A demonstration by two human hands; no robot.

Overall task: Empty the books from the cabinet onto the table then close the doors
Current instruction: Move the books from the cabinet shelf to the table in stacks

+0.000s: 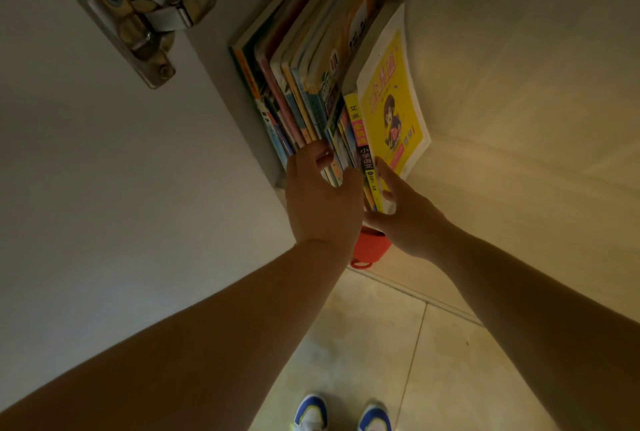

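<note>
Books (304, 59) stand in a row inside the cabinet (485, 49), spines toward the opening, long axes upright, packed against the left wall. They are thin glossy paperbacks; the exact count cannot be told. One yellow book (391, 98) leans at the right end, cover showing. Left hand (322, 198): fingers (320, 153) spread, tips touching the spines, nothing gripped. Right hand (408, 219): fingers open, flat beside the yellow book's lower edge, nothing gripped. One metal hinge (138, 25) on the open door (104, 188). One red object (370, 247) below the hands. Two shoes (343, 413) on tiled floor (381, 344).
</note>
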